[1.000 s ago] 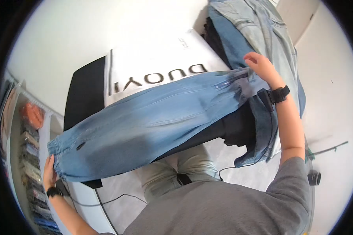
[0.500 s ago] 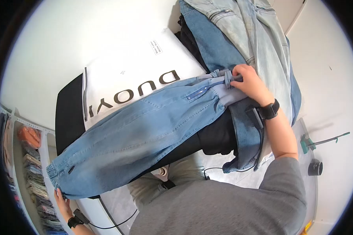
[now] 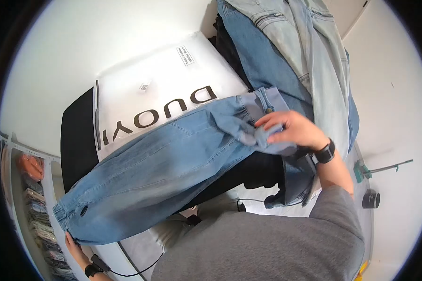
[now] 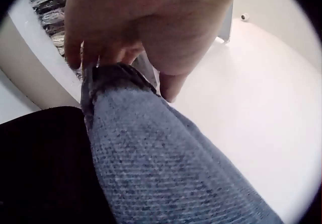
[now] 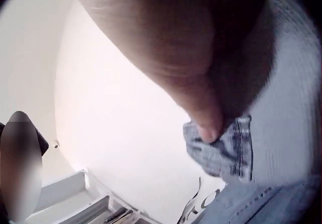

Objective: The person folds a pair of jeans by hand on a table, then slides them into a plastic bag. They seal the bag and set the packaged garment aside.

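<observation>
Light-blue jeans (image 3: 150, 173) with elasticated cuffs lie lengthwise over a black surface (image 3: 77, 140) and the lower part of a white bag (image 3: 173, 70) with black lettering. My left hand (image 3: 76, 248) holds the leg hem at the lower left. In the left wrist view, the cuff (image 4: 121, 78) sits between its thumb and fingers. At the waist end, my right hand (image 3: 297, 131) grips a bunched layer of the waistband, exposing the paler inside and a button (image 3: 269, 110). The right wrist view shows its thumb pressed on the gathered waistband (image 5: 221, 148).
More denim garments (image 3: 309, 61) are heaped at the back right, with a blue leg hanging over the front edge. A shelf (image 3: 30, 159) of packed clothing stands at the left. A cable (image 3: 140, 271) trails from the left wrist, and a green-based stand (image 3: 361, 171) is at the right.
My right hand has taken hold of the waistband and folded its upper layer down toward my body. My left hand has stayed at the hem while the head view has shifted.
</observation>
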The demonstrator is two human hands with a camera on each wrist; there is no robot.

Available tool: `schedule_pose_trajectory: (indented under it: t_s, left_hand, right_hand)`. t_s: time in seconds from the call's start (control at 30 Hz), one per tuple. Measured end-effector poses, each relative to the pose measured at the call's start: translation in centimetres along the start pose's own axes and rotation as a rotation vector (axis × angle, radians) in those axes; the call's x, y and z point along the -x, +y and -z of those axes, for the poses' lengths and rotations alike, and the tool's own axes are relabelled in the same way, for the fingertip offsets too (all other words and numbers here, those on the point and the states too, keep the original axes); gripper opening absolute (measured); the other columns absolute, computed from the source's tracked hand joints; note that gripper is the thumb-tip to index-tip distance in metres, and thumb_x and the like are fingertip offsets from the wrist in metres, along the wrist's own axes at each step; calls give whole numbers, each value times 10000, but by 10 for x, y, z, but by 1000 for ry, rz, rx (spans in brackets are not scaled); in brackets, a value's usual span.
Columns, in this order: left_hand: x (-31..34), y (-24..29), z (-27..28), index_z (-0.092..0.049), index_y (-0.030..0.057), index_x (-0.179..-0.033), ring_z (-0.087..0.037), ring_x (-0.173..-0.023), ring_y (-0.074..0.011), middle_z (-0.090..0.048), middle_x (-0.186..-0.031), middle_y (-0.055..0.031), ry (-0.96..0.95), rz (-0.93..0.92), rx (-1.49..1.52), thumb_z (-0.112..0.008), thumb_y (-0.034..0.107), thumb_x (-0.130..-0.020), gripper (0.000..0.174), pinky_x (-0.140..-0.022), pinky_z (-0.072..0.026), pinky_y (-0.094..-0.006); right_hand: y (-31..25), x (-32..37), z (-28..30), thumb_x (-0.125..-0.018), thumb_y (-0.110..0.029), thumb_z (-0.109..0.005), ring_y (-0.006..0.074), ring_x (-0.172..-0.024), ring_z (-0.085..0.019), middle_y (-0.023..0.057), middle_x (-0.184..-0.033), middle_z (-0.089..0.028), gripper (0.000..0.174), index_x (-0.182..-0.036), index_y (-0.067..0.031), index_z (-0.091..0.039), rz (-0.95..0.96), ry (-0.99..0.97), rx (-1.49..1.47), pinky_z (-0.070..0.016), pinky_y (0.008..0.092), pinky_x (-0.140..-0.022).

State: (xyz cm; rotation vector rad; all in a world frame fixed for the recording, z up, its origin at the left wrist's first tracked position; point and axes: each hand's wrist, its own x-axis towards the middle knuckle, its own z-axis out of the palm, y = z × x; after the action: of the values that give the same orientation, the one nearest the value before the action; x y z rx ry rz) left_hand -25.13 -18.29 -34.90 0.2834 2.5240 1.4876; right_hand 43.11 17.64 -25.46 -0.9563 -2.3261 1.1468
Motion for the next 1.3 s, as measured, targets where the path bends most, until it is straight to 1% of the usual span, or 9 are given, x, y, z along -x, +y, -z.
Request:
schedule_pose_trajectory:
  t_s: [0.07,0.27,0.43,0.53,0.73,0.87,1.0,1.13,1.3]
  left_hand:
    - [-55,-37,14,-472,-12,-1298,-481,-1152,-229,-526,-1262,-124,-7,-93,-53,-585,514,-878,682,-987,-345,-331]
    - [-70,-23,9,-558,-18,-1126,-507,-963,-173,-567,-1054,-85,-55,-173,-154,-587,431,-909,500,-901,-379,-271]
    - [-73,-32,20,-508,61,-887,-399,-800,-108,-452,-867,14,-303,-251,36,-548,322,-954,273,-779,-354,-241]
    - [-53,-22,9,-517,57,-916,-400,-826,-104,-464,-878,10,-209,-295,85,-538,291,-961,240,-797,-346,-231]
    - [-80,-60,-5,-522,58,-963,-407,-852,-112,-473,-885,3,-92,-272,133,-524,276,-968,218,-825,-351,-248]
    - [-70,-51,-10,-549,55,-1004,-445,-884,-115,-519,-915,-7,-74,-190,181,-523,315,-964,264,-850,-368,-260]
    - [-55,-37,-12,-574,38,-1046,-495,-913,-131,-569,-977,-33,-124,-155,261,-531,357,-956,335,-859,-401,-281]
    - [-48,-20,-10,-548,55,-870,-440,-761,-88,-511,-811,14,-182,-105,236,-585,355,-931,308,-713,-391,-249]
    - [-53,3,-1,-505,100,-790,-384,-690,-54,-462,-742,53,-79,-345,219,-592,280,-938,248,-637,-344,-217]
  right_hand:
    - [-19,2,8,-786,-161,-729,145,-844,-611,91,-944,-679,276,-1001,-5,-654,-314,137,95,-472,281,-785]
    - [-11,-9,12,-838,-241,-691,124,-787,-587,47,-872,-659,297,-993,5,-633,-500,569,165,-467,271,-750]
    - [25,-9,23,-833,-218,-699,135,-857,-607,47,-961,-664,318,-1056,-2,-628,-578,500,-191,-474,270,-781]
    - [28,-20,22,-842,-231,-698,129,-902,-608,46,-1029,-660,359,-1119,-19,-613,-521,401,-260,-474,274,-820]
    - [32,-47,24,-860,-257,-675,155,-888,-626,71,-1034,-662,367,-1140,-30,-608,-694,341,-195,-485,290,-809]
    - [46,-59,34,-853,-247,-672,165,-865,-636,89,-1007,-668,378,-1137,-6,-611,-704,273,138,-496,295,-783]
    - [52,-52,32,-864,-270,-664,158,-878,-632,81,-1024,-665,396,-1156,-10,-599,-636,246,-112,-489,293,-795]
    - [60,-40,20,-877,-291,-660,155,-887,-624,83,-1034,-657,429,-1166,15,-573,-567,317,-281,-477,281,-806]
    - [36,-21,44,-859,-342,-678,152,-825,-620,96,-1003,-653,488,-1127,53,-573,-494,521,-35,-482,286,-761]
